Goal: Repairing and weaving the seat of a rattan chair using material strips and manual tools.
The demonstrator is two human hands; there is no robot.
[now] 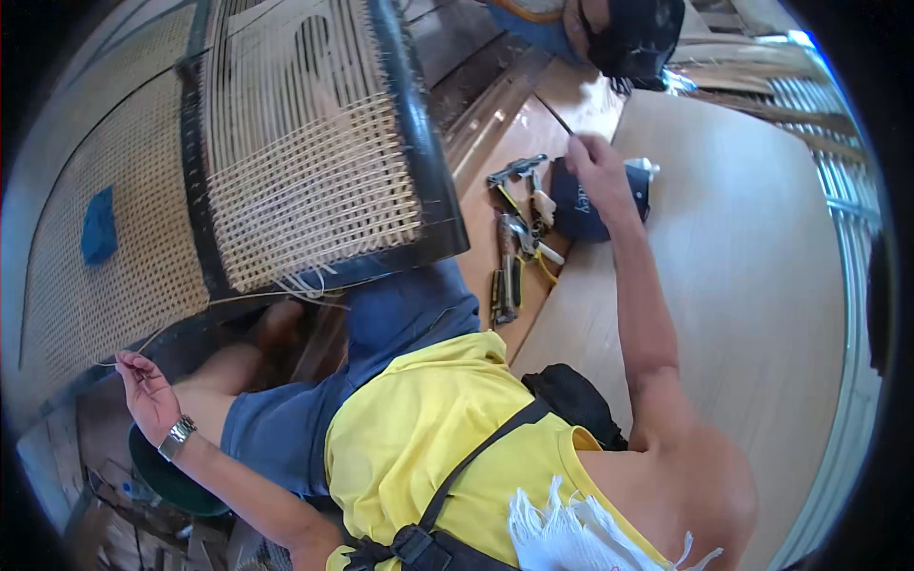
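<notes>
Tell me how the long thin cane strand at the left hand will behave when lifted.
The cane strand will probably flex rather than stay stiff, since it bows along its run from the left hand. It looks very light, being so slender. It may also snag, as pale loose ends curl close beside it under the woven panel.

Tan criss-cross cane panel (pixel 314 195); black frame (pixel 440 205); yellow shirt (pixel 409 414); blue shorts (pixel 276 433).

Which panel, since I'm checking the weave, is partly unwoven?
The right panel: its upper part shows mostly uncrossed strands; the left panel, bearing the blue lump, is meshed.
</notes>
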